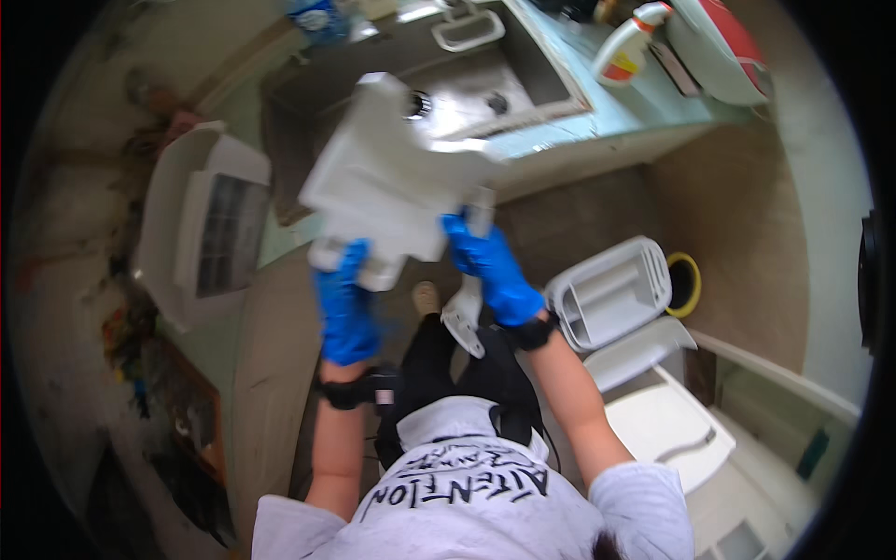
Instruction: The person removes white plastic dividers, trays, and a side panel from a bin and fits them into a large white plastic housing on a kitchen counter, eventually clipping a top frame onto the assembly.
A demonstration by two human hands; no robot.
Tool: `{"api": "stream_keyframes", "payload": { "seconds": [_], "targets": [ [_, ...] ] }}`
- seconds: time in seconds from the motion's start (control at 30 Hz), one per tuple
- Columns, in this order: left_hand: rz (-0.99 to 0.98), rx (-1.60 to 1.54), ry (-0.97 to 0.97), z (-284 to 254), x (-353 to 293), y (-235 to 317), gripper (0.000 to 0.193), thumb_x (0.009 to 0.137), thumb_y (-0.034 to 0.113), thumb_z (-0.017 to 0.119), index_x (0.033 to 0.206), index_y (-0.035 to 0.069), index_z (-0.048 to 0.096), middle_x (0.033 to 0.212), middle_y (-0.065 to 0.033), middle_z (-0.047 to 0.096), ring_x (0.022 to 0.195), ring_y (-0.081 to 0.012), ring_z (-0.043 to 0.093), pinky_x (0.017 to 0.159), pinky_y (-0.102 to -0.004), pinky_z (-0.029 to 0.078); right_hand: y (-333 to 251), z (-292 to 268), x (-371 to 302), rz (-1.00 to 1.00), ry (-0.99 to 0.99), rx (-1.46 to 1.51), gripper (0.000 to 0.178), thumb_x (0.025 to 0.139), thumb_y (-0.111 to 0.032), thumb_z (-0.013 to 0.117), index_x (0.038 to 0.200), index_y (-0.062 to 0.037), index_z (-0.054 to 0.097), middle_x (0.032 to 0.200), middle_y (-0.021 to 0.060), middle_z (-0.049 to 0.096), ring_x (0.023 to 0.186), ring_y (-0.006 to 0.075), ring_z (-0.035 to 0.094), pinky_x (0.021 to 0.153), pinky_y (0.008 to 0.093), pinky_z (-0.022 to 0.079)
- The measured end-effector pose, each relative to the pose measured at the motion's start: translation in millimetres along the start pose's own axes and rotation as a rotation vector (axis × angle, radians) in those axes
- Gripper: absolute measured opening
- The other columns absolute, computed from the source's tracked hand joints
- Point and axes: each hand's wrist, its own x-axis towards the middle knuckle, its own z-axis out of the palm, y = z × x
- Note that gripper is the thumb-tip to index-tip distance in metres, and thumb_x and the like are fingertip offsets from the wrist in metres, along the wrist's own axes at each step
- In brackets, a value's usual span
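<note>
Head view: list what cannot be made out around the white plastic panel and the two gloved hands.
- White plastic panel: motion-blurred, so its surface detail is lost.
- Left hand and right hand: fingertips hidden behind the panel.
- Sink: the panel covers its near part.
- Spray bottle: label too small and blurred.

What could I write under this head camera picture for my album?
Two blue-gloved hands, left hand and right hand, hold a big white plastic panel up near a steel sink.

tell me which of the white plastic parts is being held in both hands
The large flat white panel over the sink: the blue-gloved left hand and right hand grip its lower edge. The slotted housing and ribbed tray lie untouched.
</note>
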Motion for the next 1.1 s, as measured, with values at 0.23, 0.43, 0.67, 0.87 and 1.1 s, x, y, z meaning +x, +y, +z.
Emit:
{"api": "stream_keyframes", "payload": {
  "seconds": [0.23, 0.43, 0.67, 0.87, 1.1],
  "targets": [
    [-0.070, 0.234, -0.111, -63.5, 43.6, -10.4, 0.041, 0.078, 0.018, 0.060, 0.114, 0.004, 0.048, 0.100, -0.0049, 0.056, 0.091, -0.0159, 0.055, 0.079, -0.0286, 0.045, 69.3, -131.4, -2.6, -0.469, 0.638, -0.182, 0.024, 0.080, -0.011, 0.058, 0.104, -0.0069, 0.056, 0.083, 0.0011, 0.060, 0.065, 0.0057, 0.048, 0.057, 0.0197, 0.037],
    [-0.802, -0.094, -0.240, -43.9, 53.9, -151.7, 0.044, 0.077, 0.026, 0.063, 0.115, 0.010, 0.049, 0.103, -0.0041, 0.058, 0.093, -0.0186, 0.055, 0.083, -0.0334, 0.044, 87.7, -310.4, -71.2, -0.110, 1.064, -0.349, 0.037, 0.072, -0.016, 0.067, 0.103, -0.0028, 0.053, 0.075, 0.0018, 0.054, 0.059, 0.0085, 0.045, 0.051, 0.0234, 0.039],
    [-1.028, -0.286, -0.141, 27.0, -9.4, -328.9, 0.035, 0.078, 0.020, 0.063, 0.109, 0.009, 0.052, 0.104, -0.0052, 0.058, 0.094, -0.0194, 0.056, 0.084, -0.0342, 0.045, 73.9, -491.2, -124.5, -0.078, 1.094, -0.548, 0.046, 0.068, -0.017, 0.069, 0.105, 0.0031, 0.052, 0.087, 0.0080, 0.058, 0.076, 0.0168, 0.053, 0.069, 0.0287, 0.043],
    [-0.995, -0.147, -0.115, 44.4, -26.4, -408.4, 0.039, 0.079, 0.031, 0.060, 0.112, 0.014, 0.049, 0.105, -0.0029, 0.056, 0.095, -0.0207, 0.054, 0.082, -0.0400, 0.044, 42.2, -509.2, -111.3, 0.207, 1.011, -0.454, 0.067, 0.071, -0.035, 0.068, 0.125, -0.0055, 0.040, 0.110, 0.0094, 0.052, 0.100, 0.0159, 0.047, 0.085, 0.0322, 0.037],
    [-1.030, -0.133, -0.092, 59.3, -44.3, -429.6, 0.051, 0.077, 0.036, 0.061, 0.118, 0.012, 0.043, 0.111, -0.0037, 0.052, 0.103, -0.0222, 0.050, 0.088, -0.0414, 0.038, 37.0, -558.1, -98.7, 0.401, 0.456, -0.560, 0.064, 0.069, -0.028, 0.071, 0.122, -0.0061, 0.044, 0.113, 0.0075, 0.053, 0.101, 0.0160, 0.048, 0.088, 0.0278, 0.036]
  ]
}}
